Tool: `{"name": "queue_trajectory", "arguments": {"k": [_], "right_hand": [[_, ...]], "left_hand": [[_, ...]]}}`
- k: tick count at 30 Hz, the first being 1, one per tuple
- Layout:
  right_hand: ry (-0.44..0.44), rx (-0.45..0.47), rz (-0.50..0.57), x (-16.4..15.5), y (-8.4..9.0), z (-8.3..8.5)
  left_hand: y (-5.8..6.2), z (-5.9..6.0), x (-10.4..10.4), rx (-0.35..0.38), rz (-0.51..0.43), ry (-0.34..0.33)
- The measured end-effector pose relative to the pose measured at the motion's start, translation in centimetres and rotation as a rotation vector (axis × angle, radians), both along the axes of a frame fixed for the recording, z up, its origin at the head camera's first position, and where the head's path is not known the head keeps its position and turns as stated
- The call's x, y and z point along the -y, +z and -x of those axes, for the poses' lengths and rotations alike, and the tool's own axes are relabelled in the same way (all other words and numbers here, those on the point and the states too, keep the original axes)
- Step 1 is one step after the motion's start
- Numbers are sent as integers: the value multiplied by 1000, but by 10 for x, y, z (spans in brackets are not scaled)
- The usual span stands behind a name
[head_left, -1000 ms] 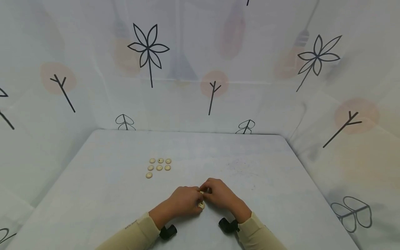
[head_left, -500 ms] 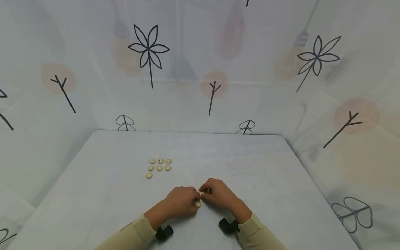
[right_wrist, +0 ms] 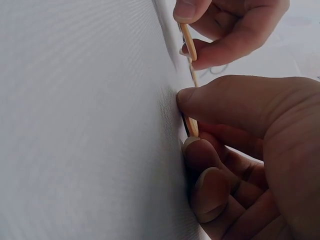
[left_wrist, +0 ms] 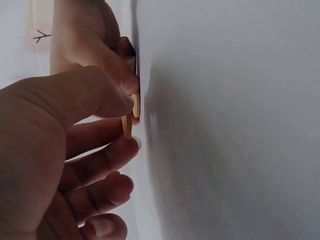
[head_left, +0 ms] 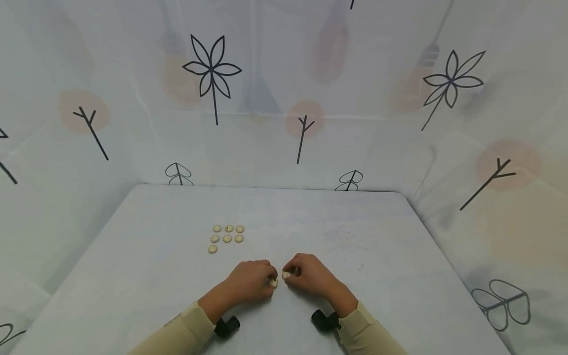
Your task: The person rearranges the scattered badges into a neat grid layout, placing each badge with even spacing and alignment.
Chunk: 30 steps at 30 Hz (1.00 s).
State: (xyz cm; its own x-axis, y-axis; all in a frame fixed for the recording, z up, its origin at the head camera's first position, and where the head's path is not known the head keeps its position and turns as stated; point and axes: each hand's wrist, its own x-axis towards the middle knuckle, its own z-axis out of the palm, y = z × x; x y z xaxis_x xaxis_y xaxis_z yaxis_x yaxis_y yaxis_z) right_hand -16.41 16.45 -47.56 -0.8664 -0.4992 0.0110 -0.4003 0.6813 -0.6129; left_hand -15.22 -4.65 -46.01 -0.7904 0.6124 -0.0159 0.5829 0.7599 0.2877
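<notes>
Between thumb and fingertips, my left hand (head_left: 250,282) pinches a pale wooden button (head_left: 274,282). In the left wrist view this button (left_wrist: 127,127) is seen edge-on, thumb on one side and fingers on the other. My right hand (head_left: 312,276) pinches another wooden button (head_left: 286,274), low against the white tabletop. Seen from the right wrist, that button (right_wrist: 191,126) stands edge-on at the thumb tip, partly covered by the fingers. A narrow gap separates the two hands in the head view.
Several similar buttons (head_left: 227,238) lie in rows on the white table (head_left: 346,217), beyond my left hand. Patterned fabric (head_left: 266,98) hangs behind the table and along its sides. Black wrist cameras (head_left: 325,320) sit under both cuffs.
My left hand has drawn left, away from the right hand, carrying its button, and a gap has opened between them. The right hand stays put, its button now more exposed. The rows are unchanged.
</notes>
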Motion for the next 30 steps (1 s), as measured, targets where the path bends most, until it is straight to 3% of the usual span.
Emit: {"name": "queue_trajectory", "arguments": {"k": [22,30], "right_hand": [[-12,2,-13,0,-2,0],[-26,19,-19,1,-4,1]], "left_hand": [[-3,13,31,-48,-29,112],[1,16,39,-1,-28,164]]}}
